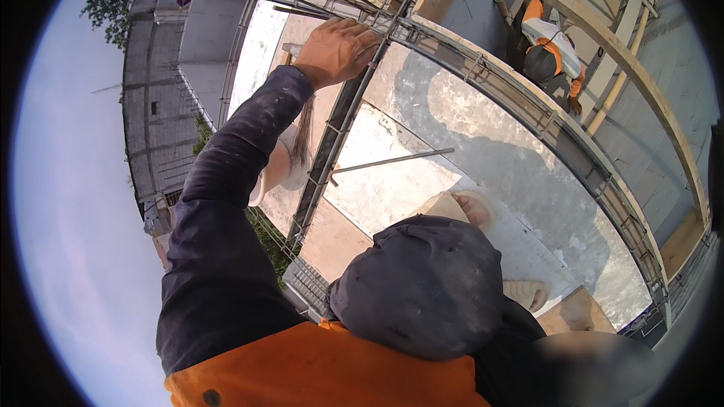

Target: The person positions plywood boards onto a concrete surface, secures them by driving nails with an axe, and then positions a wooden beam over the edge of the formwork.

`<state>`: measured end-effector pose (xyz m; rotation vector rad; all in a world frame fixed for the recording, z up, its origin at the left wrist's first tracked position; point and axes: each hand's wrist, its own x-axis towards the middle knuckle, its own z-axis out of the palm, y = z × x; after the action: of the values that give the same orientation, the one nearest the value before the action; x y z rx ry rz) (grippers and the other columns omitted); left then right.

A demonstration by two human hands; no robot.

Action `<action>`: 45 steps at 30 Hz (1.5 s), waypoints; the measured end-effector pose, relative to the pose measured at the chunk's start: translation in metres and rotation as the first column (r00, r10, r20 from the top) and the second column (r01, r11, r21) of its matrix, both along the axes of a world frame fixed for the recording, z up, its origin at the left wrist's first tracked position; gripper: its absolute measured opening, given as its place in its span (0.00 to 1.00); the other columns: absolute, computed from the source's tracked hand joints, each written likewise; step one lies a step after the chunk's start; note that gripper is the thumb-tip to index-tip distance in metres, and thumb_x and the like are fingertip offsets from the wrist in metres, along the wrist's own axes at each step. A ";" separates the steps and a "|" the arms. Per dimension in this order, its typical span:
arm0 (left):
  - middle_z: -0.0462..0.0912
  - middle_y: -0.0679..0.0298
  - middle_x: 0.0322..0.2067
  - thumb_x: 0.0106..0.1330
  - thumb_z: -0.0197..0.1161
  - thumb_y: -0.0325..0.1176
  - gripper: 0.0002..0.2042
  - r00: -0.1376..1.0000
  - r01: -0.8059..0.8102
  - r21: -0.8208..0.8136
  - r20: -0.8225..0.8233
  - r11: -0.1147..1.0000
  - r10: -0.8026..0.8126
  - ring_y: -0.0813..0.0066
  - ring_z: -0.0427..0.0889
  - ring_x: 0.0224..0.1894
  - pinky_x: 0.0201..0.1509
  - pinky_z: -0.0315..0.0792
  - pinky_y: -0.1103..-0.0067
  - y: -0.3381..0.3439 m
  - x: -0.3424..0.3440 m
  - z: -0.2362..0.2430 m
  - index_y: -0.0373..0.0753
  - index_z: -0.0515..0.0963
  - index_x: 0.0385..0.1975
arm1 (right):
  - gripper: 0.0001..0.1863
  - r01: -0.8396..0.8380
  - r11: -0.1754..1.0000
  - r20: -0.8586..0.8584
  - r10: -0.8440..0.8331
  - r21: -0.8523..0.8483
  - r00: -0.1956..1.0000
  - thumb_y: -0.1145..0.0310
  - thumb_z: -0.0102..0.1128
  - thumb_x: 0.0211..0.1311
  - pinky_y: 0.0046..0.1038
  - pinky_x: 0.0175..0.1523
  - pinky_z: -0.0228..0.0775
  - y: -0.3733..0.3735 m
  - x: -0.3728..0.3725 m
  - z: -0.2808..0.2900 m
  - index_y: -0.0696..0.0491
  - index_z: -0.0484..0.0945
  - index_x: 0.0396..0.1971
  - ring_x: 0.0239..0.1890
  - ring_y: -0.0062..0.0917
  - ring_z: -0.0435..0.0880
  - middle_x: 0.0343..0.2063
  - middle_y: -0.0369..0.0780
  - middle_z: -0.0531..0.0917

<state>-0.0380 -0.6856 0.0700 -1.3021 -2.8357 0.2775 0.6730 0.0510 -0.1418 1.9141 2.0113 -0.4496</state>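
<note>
My left hand (338,51) reaches forward at the end of a dark sleeve, its fingers bent and closed. It lies against the steel bars (386,28) where the rebar cages meet; its palm side is hidden. A grey tool end (291,48) shows beside the wrist. Below the wrist hangs a bundle of thin brown wires (303,132), its upper end hidden. A loose steel rod (392,163) with a bent end lies across pale formwork panels (377,136). My right hand does not show. A dark rounded cloth shape (416,286) covers the lower middle; I cannot tell what it is.
Feet in beige footwear (475,209) stand on the panels. A co-worker (550,53) in white and orange bends down on the lower level, upper right. Between us run a rebar cage (543,117) and curved timber (603,34). Leftward are a grey block wall (154,105) and sky.
</note>
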 end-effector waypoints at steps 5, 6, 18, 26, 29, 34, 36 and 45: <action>0.91 0.51 0.45 0.75 0.57 0.40 0.14 0.594 -0.659 -0.341 0.311 0.670 0.742 0.46 0.88 0.52 0.60 0.78 0.56 -0.113 0.037 -0.074 0.41 0.83 0.50 | 0.51 0.065 0.992 -0.020 -0.067 -0.105 0.998 0.31 0.53 0.75 0.50 0.79 0.58 0.001 0.004 0.026 0.53 0.57 0.83 0.81 0.49 0.62 0.80 0.53 0.63; 0.87 0.46 0.58 0.75 0.55 0.39 0.21 0.482 -0.768 -0.322 0.278 0.554 0.831 0.45 0.85 0.61 0.69 0.76 0.57 -0.164 0.043 -0.102 0.41 0.79 0.64 | 0.51 0.065 0.991 -0.025 -0.069 -0.118 0.997 0.31 0.54 0.75 0.51 0.79 0.58 0.003 0.004 0.038 0.53 0.57 0.83 0.81 0.49 0.62 0.80 0.53 0.62; 0.83 0.38 0.53 0.71 0.55 0.31 0.26 0.027 -0.977 -0.158 0.580 0.145 0.814 0.47 0.88 0.52 0.54 0.85 0.63 -0.362 0.063 -0.291 0.21 0.65 0.65 | 0.50 -0.270 0.916 0.142 0.322 -0.299 0.936 0.41 0.64 0.74 0.39 0.70 0.71 -0.102 -0.158 0.191 0.66 0.60 0.78 0.67 0.45 0.82 0.62 0.60 0.84; 0.90 0.40 0.46 0.85 0.48 0.46 0.23 0.753 -0.295 -0.678 0.268 0.673 0.601 0.40 0.90 0.47 0.54 0.81 0.53 -0.430 0.035 -0.253 0.34 0.82 0.58 | 0.52 -0.203 0.911 0.100 0.254 -0.358 0.962 0.36 0.64 0.71 0.39 0.74 0.69 -0.151 -0.195 0.175 0.59 0.60 0.80 0.68 0.45 0.82 0.63 0.58 0.84; 0.90 0.43 0.46 0.86 0.44 0.41 0.20 0.607 -0.550 -0.645 0.129 0.532 0.784 0.44 0.91 0.44 0.52 0.82 0.52 -0.425 0.034 -0.244 0.35 0.81 0.57 | 0.53 -0.120 0.927 0.077 0.157 -0.355 0.985 0.36 0.64 0.70 0.39 0.73 0.69 -0.161 -0.174 0.174 0.59 0.60 0.81 0.69 0.45 0.82 0.63 0.58 0.84; 0.87 0.46 0.44 0.85 0.45 0.44 0.21 0.374 -0.825 -0.468 -0.032 0.317 0.927 0.49 0.88 0.42 0.48 0.81 0.56 -0.450 0.042 -0.205 0.35 0.80 0.54 | 0.52 -0.065 0.944 0.042 0.083 -0.322 0.996 0.38 0.64 0.71 0.39 0.73 0.69 -0.167 -0.150 0.152 0.60 0.59 0.81 0.67 0.45 0.82 0.61 0.58 0.85; 0.86 0.48 0.43 0.85 0.45 0.46 0.21 0.288 -0.901 -0.352 -0.044 0.255 0.957 0.51 0.87 0.42 0.47 0.80 0.57 -0.441 0.044 -0.192 0.35 0.79 0.53 | 0.50 -0.060 0.946 0.042 0.077 -0.317 0.996 0.39 0.62 0.72 0.38 0.72 0.70 -0.170 -0.140 0.144 0.59 0.60 0.80 0.68 0.45 0.82 0.61 0.59 0.85; 0.81 0.53 0.39 0.83 0.46 0.52 0.24 -0.036 -0.935 0.317 0.361 -0.159 0.932 0.60 0.83 0.38 0.41 0.78 0.65 -0.338 0.070 -0.137 0.34 0.77 0.48 | 0.25 -0.066 0.969 -0.086 0.047 -0.237 0.995 0.45 0.62 0.71 0.41 0.62 0.77 -0.193 -0.110 0.118 0.51 0.89 0.51 0.56 0.45 0.88 0.55 0.47 0.89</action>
<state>0.0322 -1.0240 -0.0674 1.1733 -2.7831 -0.5067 0.5627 -0.1417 -0.0241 1.7130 1.9528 -0.7288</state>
